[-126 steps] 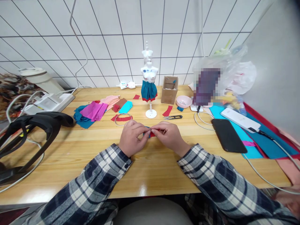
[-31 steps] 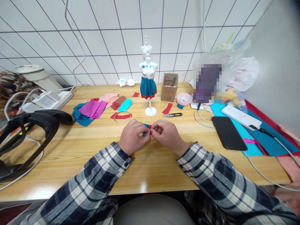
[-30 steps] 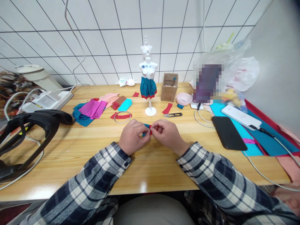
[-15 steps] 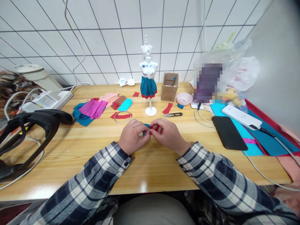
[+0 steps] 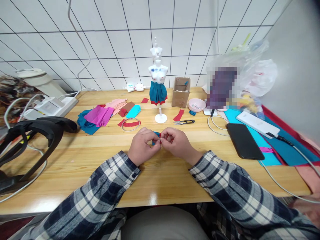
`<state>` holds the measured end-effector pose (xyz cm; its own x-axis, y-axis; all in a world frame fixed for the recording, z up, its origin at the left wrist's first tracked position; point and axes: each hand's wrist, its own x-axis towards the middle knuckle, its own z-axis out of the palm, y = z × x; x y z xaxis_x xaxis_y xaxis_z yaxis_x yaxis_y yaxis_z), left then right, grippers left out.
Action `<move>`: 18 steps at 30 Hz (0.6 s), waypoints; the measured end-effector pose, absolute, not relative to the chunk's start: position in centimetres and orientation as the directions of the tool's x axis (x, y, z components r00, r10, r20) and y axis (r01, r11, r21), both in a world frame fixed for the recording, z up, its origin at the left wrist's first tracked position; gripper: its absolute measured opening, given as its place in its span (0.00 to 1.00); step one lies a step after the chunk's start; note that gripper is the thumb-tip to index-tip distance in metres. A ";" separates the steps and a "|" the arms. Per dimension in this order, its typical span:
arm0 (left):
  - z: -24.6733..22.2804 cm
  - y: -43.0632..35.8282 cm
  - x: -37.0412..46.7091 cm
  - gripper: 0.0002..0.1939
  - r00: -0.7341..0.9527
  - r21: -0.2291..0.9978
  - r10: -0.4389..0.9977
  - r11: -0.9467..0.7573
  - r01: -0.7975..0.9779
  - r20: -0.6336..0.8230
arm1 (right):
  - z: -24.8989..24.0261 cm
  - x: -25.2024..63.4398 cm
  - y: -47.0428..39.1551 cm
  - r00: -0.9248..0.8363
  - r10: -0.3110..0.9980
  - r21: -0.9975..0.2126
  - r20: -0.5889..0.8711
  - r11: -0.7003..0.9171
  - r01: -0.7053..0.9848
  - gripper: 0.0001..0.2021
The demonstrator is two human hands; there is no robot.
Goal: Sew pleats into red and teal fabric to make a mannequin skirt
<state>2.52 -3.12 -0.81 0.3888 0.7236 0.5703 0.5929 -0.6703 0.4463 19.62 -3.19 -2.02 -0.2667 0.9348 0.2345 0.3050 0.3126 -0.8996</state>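
Observation:
My left hand [image 5: 143,147] and my right hand [image 5: 179,144] meet fingertip to fingertip low over the table. Each pinches a small piece of teal and red cloth [image 5: 157,134], mostly hidden by my fingers. Whether a needle or pin is in the pinch is too small to tell. Beyond my hands stands a white miniature dress form [image 5: 158,72] wearing a teal skirt [image 5: 158,91] with a red hem. Thread snips [image 5: 186,122] with black handles lie to its right, near a red cloth strip [image 5: 179,115]. A metal ring [image 5: 130,131] lies over another red strip [image 5: 132,124] on the left.
Folded magenta cloth [image 5: 101,115] and other scraps lie left of the form. Behind are a cardboard box [image 5: 180,99] and a pink bowl [image 5: 196,105]. A phone [image 5: 245,141], a white power bank [image 5: 257,123] and cables occupy the right; a black headset [image 5: 47,133] sits left.
Both hands stay nearly in place, still pinching. My right fingers have shifted slightly, and less of the red cloth shows between them.

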 end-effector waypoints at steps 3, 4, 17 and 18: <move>-0.8 -3.1 2.5 0.07 0.377 0.451 0.720 -0.673 0.586 0.583 | -2.2 19.4 -3.1 -0.279 0.958 -0.989 0.057 0.093 0.117 0.02; -0.8 -3.0 2.5 0.07 0.376 0.449 0.717 -0.675 0.586 0.587 | -2.2 19.3 -3.0 -0.288 0.957 -0.998 0.008 0.026 0.058 0.03; -0.6 -2.9 2.1 0.04 0.458 0.432 0.648 -0.755 0.494 0.609 | -1.3 20.4 -2.1 -0.325 0.924 -0.869 -0.200 -0.321 -0.377 0.11; -0.6 -2.9 2.1 0.04 0.479 0.430 0.639 -0.765 0.480 0.602 | -1.2 20.5 -2.1 -0.314 0.929 -0.856 -0.195 -0.318 -0.409 0.12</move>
<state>2.13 -2.87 -0.62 0.4790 0.6390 0.6019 0.4796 -0.7648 0.4302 20.51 -2.10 -1.23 -0.3144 0.9290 -0.1952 -0.4085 -0.3181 -0.8555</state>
